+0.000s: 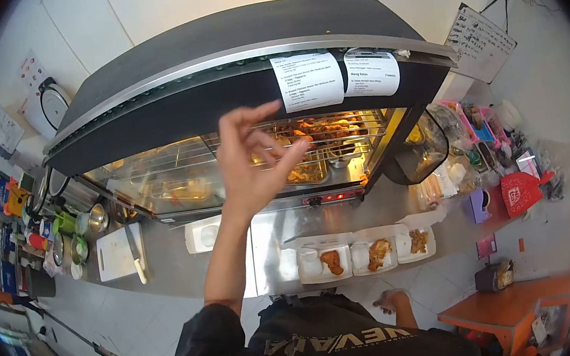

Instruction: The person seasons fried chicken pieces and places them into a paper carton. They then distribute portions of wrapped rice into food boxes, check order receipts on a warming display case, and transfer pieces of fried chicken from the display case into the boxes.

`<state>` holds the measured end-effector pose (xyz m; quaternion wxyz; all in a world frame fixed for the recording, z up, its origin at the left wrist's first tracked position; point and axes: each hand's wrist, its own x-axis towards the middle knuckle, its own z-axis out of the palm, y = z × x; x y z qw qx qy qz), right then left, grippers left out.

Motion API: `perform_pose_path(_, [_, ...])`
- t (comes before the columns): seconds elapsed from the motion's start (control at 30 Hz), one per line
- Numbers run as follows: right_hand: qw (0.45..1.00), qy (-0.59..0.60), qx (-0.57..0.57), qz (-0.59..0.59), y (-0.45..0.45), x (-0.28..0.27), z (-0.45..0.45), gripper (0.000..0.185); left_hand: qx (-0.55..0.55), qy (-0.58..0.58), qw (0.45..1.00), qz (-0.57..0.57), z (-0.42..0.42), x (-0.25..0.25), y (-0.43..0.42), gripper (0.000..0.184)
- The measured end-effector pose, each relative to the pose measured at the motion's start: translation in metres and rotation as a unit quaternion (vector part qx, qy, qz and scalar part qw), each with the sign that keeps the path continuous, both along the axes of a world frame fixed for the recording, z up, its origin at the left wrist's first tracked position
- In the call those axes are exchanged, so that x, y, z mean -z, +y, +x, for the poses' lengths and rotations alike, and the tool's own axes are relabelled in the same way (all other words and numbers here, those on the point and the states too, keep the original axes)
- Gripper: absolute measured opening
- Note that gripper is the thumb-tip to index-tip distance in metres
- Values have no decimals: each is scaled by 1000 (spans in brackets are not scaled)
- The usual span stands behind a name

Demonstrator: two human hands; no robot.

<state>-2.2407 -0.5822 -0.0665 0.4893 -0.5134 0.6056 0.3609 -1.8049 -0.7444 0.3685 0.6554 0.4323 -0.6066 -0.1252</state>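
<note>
My left hand [255,160] is raised in front of the glass food warmer [174,113], fingers apart and nothing in them. Its index finger points toward two printed order slips [309,81] stuck on the warmer's dark upper front. Behind the hand, fried chicken pieces [335,125] lie on a lit wire rack, with a tray of more food [307,173] below. My right hand [390,302] hangs low beside my body, below the counter edge, fingers loosely curled with no object visible. Three open white boxes [376,270] stand in a row on the counter, each with fried chicken.
A knife [134,246] lies on a white cutting board [114,258] at left. Another white box [202,235] sits near the warmer. Metal bowls and cups crowd the far left. Bags, a purple tape dispenser [480,205] and a red pouch [524,193] are at right.
</note>
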Motion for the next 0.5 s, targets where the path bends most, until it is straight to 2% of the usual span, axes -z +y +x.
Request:
perform_pose_path(0.1, [998, 36, 19, 55, 12, 34, -22, 51, -5, -16, 1000, -20, -5, -9, -28, 43])
perform_pose_path(0.2, [994, 8, 99, 37, 29, -13, -8, 45, 4, 48, 999, -5, -6, -3, -31, 39])
perform_pose_path(0.23, [985, -72, 132, -87, 50, -7, -15, 43, 10, 65, 998, 1, -4, -2, -30, 38])
perform_pose_path(0.3, [899, -224, 191, -325, 110, 12, -35, 40, 6, 51, 999, 11, 2, 0, -30, 38])
perform_pose_path(0.33, [951, -107, 92, -274, 97, 1, -19, 39, 5, 44, 999, 21, 6, 0, -30, 40])
perform_pose_path(0.37, [978, -2, -28, -205, 82, -15, -2, 38, 4, 37, 999, 31, 8, 1, -30, 42])
perform_pose_path(0.5, [990, 86, 15, -114, 71, -22, 20, 36, 3, 21, 999, 34, 8, -7, -26, 43])
